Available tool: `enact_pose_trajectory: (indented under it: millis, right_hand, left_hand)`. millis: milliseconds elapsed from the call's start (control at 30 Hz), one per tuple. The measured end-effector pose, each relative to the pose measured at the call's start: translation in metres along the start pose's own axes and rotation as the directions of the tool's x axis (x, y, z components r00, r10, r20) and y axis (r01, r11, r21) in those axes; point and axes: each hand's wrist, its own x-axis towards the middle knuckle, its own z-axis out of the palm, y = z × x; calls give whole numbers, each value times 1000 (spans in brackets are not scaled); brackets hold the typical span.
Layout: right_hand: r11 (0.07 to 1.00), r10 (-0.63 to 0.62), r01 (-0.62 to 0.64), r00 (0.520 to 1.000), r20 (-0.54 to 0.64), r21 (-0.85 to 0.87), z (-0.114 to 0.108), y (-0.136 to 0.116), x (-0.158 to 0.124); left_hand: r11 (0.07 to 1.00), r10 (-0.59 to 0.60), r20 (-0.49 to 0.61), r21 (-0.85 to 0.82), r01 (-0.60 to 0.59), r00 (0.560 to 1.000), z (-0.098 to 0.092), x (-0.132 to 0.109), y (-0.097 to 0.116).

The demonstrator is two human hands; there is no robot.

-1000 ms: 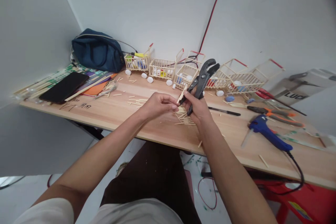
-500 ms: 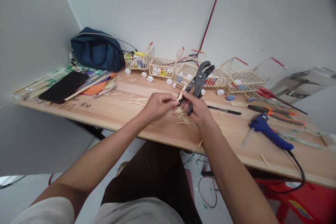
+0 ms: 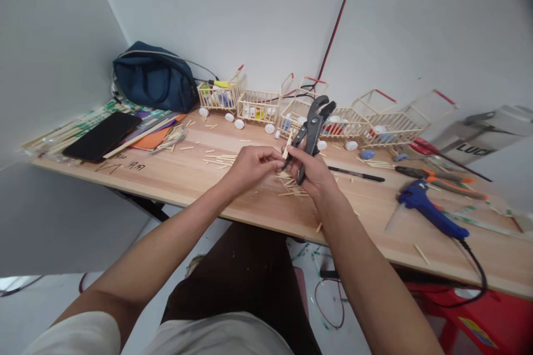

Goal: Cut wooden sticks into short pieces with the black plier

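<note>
My right hand (image 3: 313,173) is closed around a black pipe cutter (image 3: 313,127), its curved jaws pointing up and away from me. Between that hand's thumb and fingers a short pale wooden stick (image 3: 288,143) also stands up. My left hand (image 3: 256,166) is closed in a pinch right by the stick's lower end; what lies between its fingertips is hidden. Below both hands, a loose pile of cut wooden sticks (image 3: 293,188) lies on the wooden table (image 3: 183,180). More short sticks (image 3: 220,160) are scattered left of the hands.
Several small stick-built shopping carts (image 3: 258,106) line the wall. A dark blue bag (image 3: 156,77) and black phone (image 3: 102,136) are at left. To the right lie a black pen (image 3: 356,174), orange-handled pliers (image 3: 441,180) and a blue glue gun (image 3: 433,211) with its cord over the edge.
The pipe cutter has tilted slightly and shifted a little left in my right hand. My left hand stays pinched at almost the same spot. The camera view has moved slightly.
</note>
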Motion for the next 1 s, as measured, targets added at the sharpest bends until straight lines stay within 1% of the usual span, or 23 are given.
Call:
enact_pose_trajectory:
  millis: [67, 167, 233, 367, 500, 633, 767, 933, 1000]
  right_hand:
    - [1000, 13, -13, 1000, 9, 12, 0, 0, 0]
    - [1000, 3, -3, 1000, 29, -4, 2, 0, -1]
    - [1000, -3, 3, 999, 36, -6, 3, 0, -3]
    - [1000, -21, 21, 999, 35, 0, 5, -1, -5]
    - [997, -15, 19, 999, 52, -77, 3, -1, -5]
    - [992, -8, 17, 998, 70, -123, 1, -1, -5]
    - [987, -16, 22, 999, 38, -159, 0, -2, -5]
    - [968, -41, 47, 999, 28, -246, -3, -1, -3]
    - [964, -50, 57, 998, 34, -259, -5, 0, -2]
  left_hand:
    - [998, 21, -29, 53, -20, 999, 1, 0, -1]
    - [976, 97, -63, 200, -82, 993, 1, -1, -1]
    - [957, 141, -74, 264, -117, 987, 1, -2, 0]
    - [951, 174, -79, 272, -147, 982, 1, -4, 1]
    - [956, 189, -62, 241, -169, 980, 1, -5, 1]
    - [951, 194, -45, 255, -177, 980, 0, -6, 1]
    - [935, 196, -38, 310, -174, 980, 1, -6, 0]
    - [863, 262, -32, 456, -219, 965, 2, -6, -3]
    - [872, 240, -36, 447, -199, 970, 2, -6, -2]
